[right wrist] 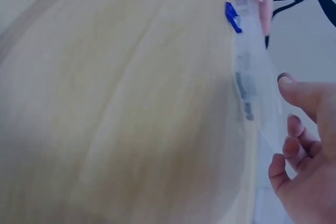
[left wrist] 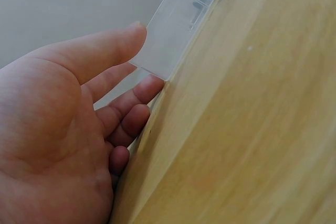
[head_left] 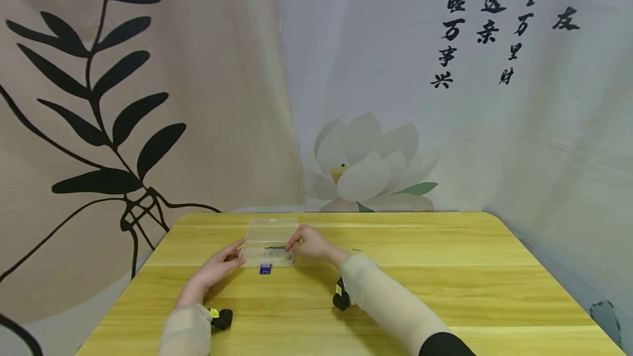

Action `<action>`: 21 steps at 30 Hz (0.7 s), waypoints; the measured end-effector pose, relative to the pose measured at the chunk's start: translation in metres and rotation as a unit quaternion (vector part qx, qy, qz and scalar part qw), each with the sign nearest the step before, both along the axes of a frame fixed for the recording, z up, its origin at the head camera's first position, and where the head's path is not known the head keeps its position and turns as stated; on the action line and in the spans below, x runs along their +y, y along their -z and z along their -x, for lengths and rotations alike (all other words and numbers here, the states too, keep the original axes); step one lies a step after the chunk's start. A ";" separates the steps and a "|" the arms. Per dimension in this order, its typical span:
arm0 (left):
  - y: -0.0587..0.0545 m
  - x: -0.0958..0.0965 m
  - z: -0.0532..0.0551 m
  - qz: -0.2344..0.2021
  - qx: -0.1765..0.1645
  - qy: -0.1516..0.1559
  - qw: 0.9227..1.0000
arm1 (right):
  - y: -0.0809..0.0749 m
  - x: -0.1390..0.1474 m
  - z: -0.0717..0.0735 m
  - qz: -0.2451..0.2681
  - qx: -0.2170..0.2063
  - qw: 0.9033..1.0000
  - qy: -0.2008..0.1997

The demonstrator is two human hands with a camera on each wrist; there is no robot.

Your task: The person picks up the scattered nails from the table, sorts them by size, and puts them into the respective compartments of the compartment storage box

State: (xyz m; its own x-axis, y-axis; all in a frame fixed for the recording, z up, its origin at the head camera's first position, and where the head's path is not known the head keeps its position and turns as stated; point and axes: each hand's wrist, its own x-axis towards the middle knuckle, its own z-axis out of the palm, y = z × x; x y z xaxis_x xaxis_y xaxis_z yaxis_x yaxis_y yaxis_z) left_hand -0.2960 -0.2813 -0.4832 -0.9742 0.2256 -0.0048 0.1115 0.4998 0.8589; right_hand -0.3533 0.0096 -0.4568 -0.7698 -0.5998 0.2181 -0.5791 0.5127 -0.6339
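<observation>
A clear plastic box (head_left: pixel 252 262) with its lid (head_left: pixel 272 229) raised lies toward the back of the table. A blue latch (head_left: pixel 265 269) hangs at its front, and small dark slim pieces (head_left: pixel 275 248) lie inside. My left hand (left wrist: pixel 58 108) holds the box's left end, thumb on the near wall and fingers behind the corner. My right hand (head_left: pixel 310 243) reaches over the right end, fingertips down at the dark pieces. In the right wrist view, that hand's thumb (right wrist: pixel 296 92) stands apart from its bent fingers, with nothing visible between them.
One small dark thin piece (head_left: pixel 356 250) lies on the wooden table (head_left: pixel 445 279), right of the box. Black wrist devices with yellow labels are at the left wrist (head_left: pixel 222 318) and right wrist (head_left: pixel 340 296). A printed cloth (head_left: pixel 237 98) hangs behind the table.
</observation>
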 end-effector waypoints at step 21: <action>-0.001 0.002 -0.001 0.008 0.008 0.009 1.000 | -0.008 0.128 0.001 0.064 -0.084 0.991 0.081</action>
